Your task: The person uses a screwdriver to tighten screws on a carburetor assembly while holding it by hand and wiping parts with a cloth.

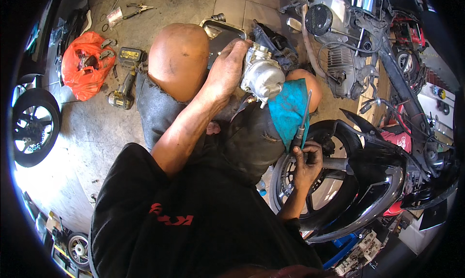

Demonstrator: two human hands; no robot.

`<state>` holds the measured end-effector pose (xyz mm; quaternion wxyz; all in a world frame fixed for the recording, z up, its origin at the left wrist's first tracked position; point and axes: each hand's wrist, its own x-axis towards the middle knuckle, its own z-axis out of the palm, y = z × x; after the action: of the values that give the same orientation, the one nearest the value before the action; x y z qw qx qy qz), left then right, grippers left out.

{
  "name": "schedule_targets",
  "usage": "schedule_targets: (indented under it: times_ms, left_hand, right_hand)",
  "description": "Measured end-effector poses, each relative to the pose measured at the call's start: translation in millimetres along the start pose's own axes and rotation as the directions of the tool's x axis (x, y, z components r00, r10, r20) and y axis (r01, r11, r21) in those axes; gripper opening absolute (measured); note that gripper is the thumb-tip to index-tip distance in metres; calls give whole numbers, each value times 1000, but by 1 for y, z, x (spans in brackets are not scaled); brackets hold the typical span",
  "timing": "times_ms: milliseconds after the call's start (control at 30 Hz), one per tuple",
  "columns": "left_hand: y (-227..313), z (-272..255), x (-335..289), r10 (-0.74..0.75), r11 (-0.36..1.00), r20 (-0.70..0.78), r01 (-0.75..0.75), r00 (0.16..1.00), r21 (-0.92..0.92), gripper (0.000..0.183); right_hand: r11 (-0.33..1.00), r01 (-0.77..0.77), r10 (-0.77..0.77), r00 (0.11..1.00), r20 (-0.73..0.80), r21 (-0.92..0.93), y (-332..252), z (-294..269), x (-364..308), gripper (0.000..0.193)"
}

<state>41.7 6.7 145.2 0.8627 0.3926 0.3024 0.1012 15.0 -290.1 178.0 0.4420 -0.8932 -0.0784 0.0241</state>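
- Stained workshop floor (92, 125) between cordless drill (127, 84) and far-left wheel (36, 154)
- Motorcycle tyre (352, 183) beside right hand (308, 165) (close quarters)
- Left hand (228, 64) half-curled round carburetor (265, 77); right closed on screwdriver (301, 129)

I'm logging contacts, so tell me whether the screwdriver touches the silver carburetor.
Apart. The head view shows the screwdriver to the right of the silver carburetor, with blue cloth visible in the gap between them.
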Motion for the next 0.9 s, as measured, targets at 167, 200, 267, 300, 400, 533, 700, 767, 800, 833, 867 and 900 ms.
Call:
schedule_targets:
  times_ms: [167, 200, 267, 300, 400, 533, 700, 767, 800, 833, 867, 900]
  left_hand:
    - [2, 0, -2, -5, 1000, 11, 5, 1000, -6, 41]
    - [2, 0, -2, 4, 1000, 8, -4, 1000, -2, 41]
    - [1, 0, -2, 2, 1000, 14, -2, 1000, -1, 41]
    - [1, 0, -2, -7, 1000, 22, 7, 1000, -3, 41]
    - [0, -2, -2, -9, 1000, 16, 9, 1000, -5, 40]
    - [2, -1, -2, 30, 999, 16, -30, 999, 30, 39]
    - [7, 0, -7, 20, 1000, -12, -20, 1000, 10, 39]
    - [9, 2, -9, 16, 1000, -19, -16, 1000, 11, 39]
    - [10, 2, -9, 16, 1000, -17, -16, 1000, 10, 38]
    - [11, 2, -9, 18, 1000, -17, -18, 1000, 9, 38]
    - [10, 2, -8, 20, 1000, -21, -20, 1000, 3, 38]
    - [9, 2, -6, 23, 1000, -25, -23, 999, -4, 38]
  right_hand:
    - [964, 147, -163, 985, -57, -222, -10, 7, -10, 28]
    - [991, 69, -77, 995, -68, -118, -6, 9, -12, 31]
    - [998, -48, 48, 999, -1, 47, -6, 9, -12, 40]
    - [991, -88, 81, 994, 71, 105, -9, 8, -9, 45]
    - [990, 86, -61, 976, 209, -108, -1, 0, 1, 52]
    - [956, 191, -138, 963, 233, -224, 6, 4, 0, 50]
    - [918, 328, -307, 943, 124, -222, 10, 20, 3, 47]
    - [917, 336, -336, 941, 37, -212, 18, 19, 2, 49]
    - [917, 341, -350, 937, -6, -208, 21, 18, 3, 50]
    - [894, 407, -423, 905, -52, -188, 17, 16, 7, 50]
    - [865, 471, -491, 866, -99, -171, 10, 13, 11, 50]
    - [831, 533, -554, 819, -147, -158, 7, 9, 16, 50]
